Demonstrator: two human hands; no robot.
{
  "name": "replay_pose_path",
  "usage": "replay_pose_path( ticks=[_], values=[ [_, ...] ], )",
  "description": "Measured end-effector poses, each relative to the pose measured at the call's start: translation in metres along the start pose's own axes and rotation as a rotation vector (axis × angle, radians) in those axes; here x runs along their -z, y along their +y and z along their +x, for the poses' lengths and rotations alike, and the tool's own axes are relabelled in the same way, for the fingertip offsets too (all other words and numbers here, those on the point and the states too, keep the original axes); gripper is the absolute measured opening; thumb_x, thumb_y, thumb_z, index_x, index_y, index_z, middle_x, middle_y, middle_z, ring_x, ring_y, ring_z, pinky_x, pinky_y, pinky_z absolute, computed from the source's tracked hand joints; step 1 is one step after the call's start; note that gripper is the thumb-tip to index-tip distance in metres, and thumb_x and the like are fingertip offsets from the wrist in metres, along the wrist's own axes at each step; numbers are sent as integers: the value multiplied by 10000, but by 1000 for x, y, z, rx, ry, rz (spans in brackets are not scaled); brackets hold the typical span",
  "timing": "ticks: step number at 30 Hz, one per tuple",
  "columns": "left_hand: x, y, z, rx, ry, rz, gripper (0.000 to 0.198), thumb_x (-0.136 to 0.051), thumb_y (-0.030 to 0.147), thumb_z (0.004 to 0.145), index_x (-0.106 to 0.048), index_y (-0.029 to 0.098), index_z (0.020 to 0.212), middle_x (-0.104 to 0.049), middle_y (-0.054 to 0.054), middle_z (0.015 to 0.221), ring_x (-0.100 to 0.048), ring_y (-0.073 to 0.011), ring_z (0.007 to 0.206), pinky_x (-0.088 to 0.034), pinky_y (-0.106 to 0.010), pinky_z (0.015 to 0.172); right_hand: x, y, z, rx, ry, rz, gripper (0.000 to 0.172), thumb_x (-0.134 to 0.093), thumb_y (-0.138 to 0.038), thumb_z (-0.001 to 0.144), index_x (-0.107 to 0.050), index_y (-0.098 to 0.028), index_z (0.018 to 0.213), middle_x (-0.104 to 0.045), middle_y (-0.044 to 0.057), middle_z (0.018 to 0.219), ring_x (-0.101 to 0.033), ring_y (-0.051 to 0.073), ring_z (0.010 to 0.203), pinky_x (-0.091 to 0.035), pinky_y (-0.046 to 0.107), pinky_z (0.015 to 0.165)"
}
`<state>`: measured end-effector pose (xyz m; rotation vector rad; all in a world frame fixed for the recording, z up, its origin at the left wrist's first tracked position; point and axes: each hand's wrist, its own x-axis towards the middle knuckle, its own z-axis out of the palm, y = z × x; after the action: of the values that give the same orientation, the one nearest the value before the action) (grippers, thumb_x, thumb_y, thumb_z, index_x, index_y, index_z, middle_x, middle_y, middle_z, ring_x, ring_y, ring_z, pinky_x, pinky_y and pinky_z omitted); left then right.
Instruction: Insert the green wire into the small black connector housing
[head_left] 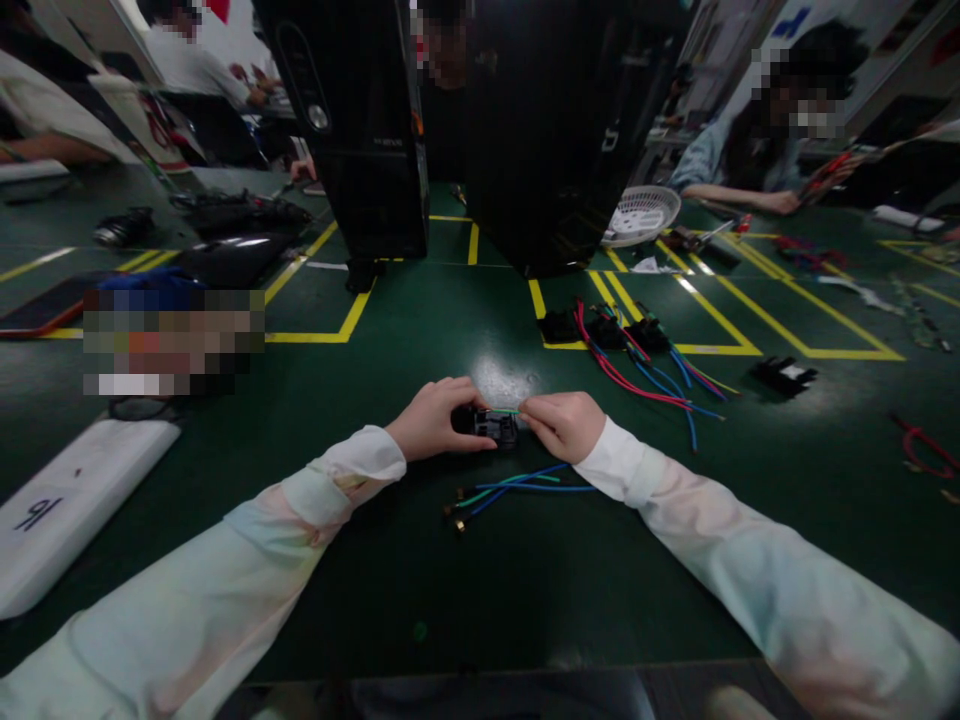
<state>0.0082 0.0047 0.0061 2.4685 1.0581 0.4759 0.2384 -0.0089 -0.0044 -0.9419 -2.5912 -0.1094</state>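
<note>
My left hand (pixel 435 420) grips a small black connector block (pixel 495 427) on the green table mat, fingers curled round its left end. My right hand (pixel 561 424) pinches a thin green wire (pixel 504 411) at the block's top right edge. Just in front of my hands lie loose blue and green wires (pixel 517 487) with brass terminals at their left ends.
Finished black connectors with red and blue wires (pixel 637 355) lie behind to the right, another black connector (pixel 784 375) further right. Two tall black cases (pixel 360 130) stand at the back. A white box (pixel 67 500) lies at left. Other people sit around the table.
</note>
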Motion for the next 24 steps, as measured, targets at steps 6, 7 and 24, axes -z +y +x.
replay_pose_path(
  ticks=[6, 7, 24],
  values=[
    [0, -1, -1, -5, -10, -3, 409, -649, 536, 665, -587, 188, 870, -550, -22, 908, -499, -195, 866, -349, -305, 740, 0, 0, 1, -43, 18, -11, 269, -340, -249, 899, -566, -176, 771, -593, 16, 662, -491, 111, 581, -263, 234, 541],
    [0, -1, -1, -4, -8, -1, 410, -649, 536, 665, -587, 187, 870, -549, -22, 908, -499, -195, 865, -348, -305, 740, 0, 0, 1, -43, 20, -14, 269, -342, -250, 899, -567, -176, 770, -594, 16, 663, -492, 111, 582, -264, 234, 542],
    [0, 0, -1, -4, -6, 8, 404, -649, 533, 666, -588, 184, 861, -552, -23, 904, -499, -191, 844, -352, -305, 730, -1, 2, 0, 5, -1, 2, 253, -360, -242, 890, -564, -179, 755, -591, 11, 641, -499, 109, 581, -270, 228, 539]
  ],
)
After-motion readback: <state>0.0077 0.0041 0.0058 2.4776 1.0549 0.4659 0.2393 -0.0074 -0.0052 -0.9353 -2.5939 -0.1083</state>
